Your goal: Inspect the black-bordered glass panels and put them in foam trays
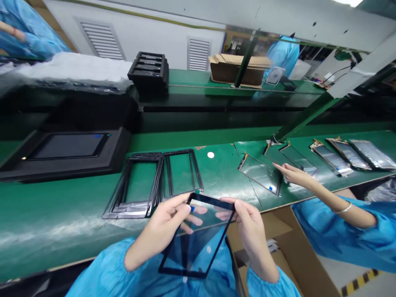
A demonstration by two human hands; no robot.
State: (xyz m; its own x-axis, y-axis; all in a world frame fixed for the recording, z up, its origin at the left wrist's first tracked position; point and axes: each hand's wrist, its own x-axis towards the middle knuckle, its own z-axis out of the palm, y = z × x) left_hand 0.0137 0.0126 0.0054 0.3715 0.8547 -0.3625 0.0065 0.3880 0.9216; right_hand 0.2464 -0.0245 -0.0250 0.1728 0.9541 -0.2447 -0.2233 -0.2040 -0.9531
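I hold a clear glass panel with a black border [198,243] tilted over my lap, just off the near edge of the green belt [62,222]. My left hand [165,225] grips its upper left edge, thumb on top beside a small blue tab and fingers showing through the glass. My right hand [247,225] pinches the upper right corner. Just beyond my hands, a stack of black rectangular frames [136,185] and a single frame [182,171] lie on the belt.
A co-worker's hand [293,173] reaches from the right onto glass panels [261,173] lying in a row along the belt. A black tray with a dark screen [66,152] sits at left. An open cardboard box [293,255] stands by my right knee. Black trays and cardboard are stacked behind.
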